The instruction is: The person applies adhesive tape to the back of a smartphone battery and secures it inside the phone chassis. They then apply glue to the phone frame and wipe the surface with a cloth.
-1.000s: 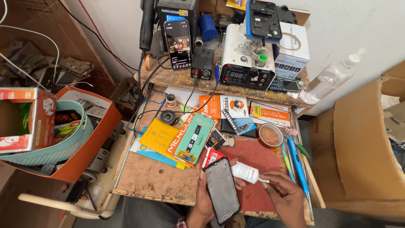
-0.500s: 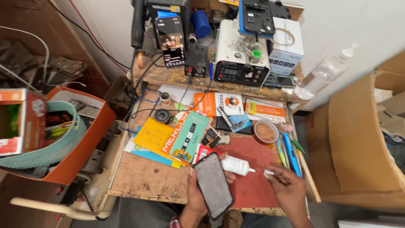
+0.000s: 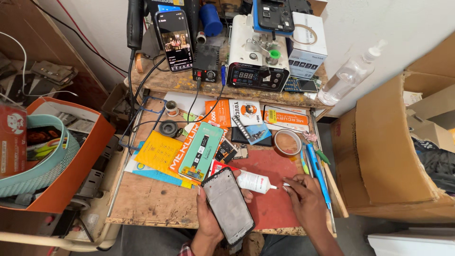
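Head view: cluttered wooden workbench [image 3: 142, 204]; left hand [image 3: 208, 215] fingers clamped on phone screen [image 3: 228, 205], right hand [image 3: 307, 201] fingers together.

Landmark — the glue bottle [image 3: 253, 182], lying on the mat [image 3: 275, 208] on the workbench [image 3: 142, 204]. Left of it, touching, the phone screen [image 3: 227, 205] in the left hand [image 3: 208, 220]; right of its nozzle, the right hand [image 3: 305, 201]. Behind it — tape roll [image 3: 287, 142], then the shelf machine [image 3: 258, 59].

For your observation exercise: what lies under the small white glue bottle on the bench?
The glue bottle lies on the red mat, beside the phone screen. The mat directly beneath is covered.
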